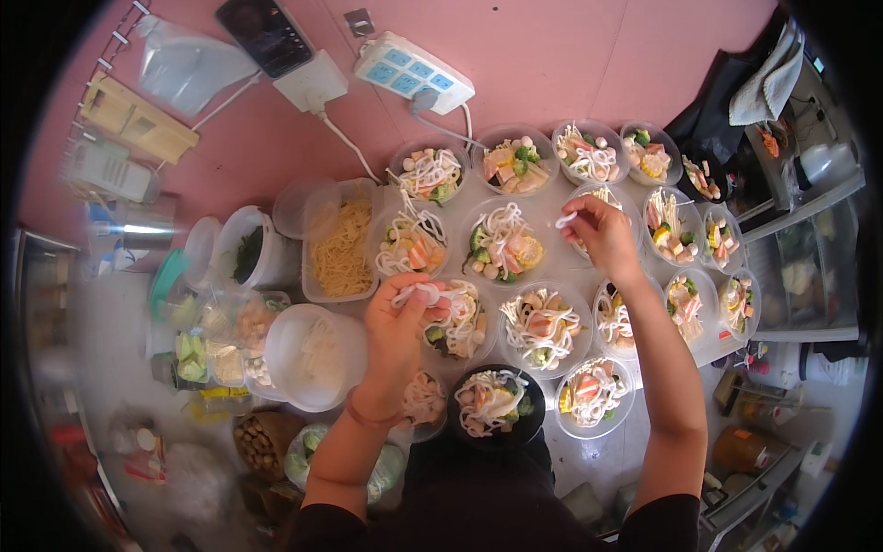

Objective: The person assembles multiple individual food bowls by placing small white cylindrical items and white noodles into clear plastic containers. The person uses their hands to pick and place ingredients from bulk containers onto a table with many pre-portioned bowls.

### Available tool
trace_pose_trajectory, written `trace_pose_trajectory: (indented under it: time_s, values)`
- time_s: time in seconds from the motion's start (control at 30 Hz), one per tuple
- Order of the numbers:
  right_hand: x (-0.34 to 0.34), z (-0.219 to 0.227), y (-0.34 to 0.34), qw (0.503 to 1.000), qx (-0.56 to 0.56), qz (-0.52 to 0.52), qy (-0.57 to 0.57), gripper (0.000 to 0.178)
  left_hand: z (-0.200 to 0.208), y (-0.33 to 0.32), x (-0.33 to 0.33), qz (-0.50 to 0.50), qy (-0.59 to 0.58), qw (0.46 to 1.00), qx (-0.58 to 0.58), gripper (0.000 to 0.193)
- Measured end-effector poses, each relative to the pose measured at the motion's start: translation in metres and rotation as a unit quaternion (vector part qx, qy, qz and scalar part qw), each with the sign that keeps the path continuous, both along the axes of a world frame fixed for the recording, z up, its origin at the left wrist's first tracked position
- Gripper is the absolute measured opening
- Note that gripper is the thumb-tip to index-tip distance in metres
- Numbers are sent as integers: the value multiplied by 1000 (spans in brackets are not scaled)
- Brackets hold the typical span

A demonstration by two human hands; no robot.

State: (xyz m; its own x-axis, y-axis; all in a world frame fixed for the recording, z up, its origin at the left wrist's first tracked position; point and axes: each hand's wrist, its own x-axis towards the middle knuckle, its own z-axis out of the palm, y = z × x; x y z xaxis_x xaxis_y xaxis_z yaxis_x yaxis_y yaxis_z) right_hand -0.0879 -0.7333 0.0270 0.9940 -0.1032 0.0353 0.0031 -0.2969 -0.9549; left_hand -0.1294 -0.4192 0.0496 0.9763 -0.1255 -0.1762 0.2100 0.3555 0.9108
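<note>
My left hand point(391, 322) is closed around a small bunch of thick white noodles point(416, 293), held above the left-hand bowls. My right hand point(602, 241) pinches a short piece of white noodle point(566, 221) over a bowl that it partly hides. Rows of clear round bowls fill the table, with broccoli, corn, crab stick, thin mushrooms and small balls in them. Many have white noodles on top, such as the middle bowl point(504, 241) and the one below it point(544, 327). A black bowl point(495, 405) with similar food stands at the near edge.
A rectangular tub of thin yellow noodles point(340, 248) and a white tub point(317, 354) stand on the left. Beyond them are a tub of dark greens point(246, 256) and a sectioned vegetable box point(225, 345). A power strip point(414, 72) and a phone point(265, 37) are on the pink wall.
</note>
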Motion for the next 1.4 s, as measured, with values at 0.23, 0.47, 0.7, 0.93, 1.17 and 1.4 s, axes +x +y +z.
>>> trace_pose_trajectory:
  time_s: [0.23, 0.47, 0.7, 0.93, 1.17, 1.4]
  values:
    - [-11, 41, 21, 969, 246, -24, 11, 15, 19, 39, -24, 27, -1, 999, 23, 17]
    - [-55, 41, 68, 794, 604, 36, 67, 23, 45, 16, -28, -80, -92, 990, 70, 23]
    - [-85, 13, 145, 654, 705, -65, 264, 27, 55, -20, -34, -175, -367, 783, 471, 70]
    - [2, -14, 81, 800, 589, -19, 111, 28, -1, 211, -7, 29, -96, 890, 445, 50]
    - [157, -55, -11, 867, 479, -87, 111, 20, -97, 291, -10, -174, -113, 719, 664, 80]
    - [93, -18, 22, 946, 283, -130, 87, 78, -111, 242, -5, -354, -93, 530, 765, 80]
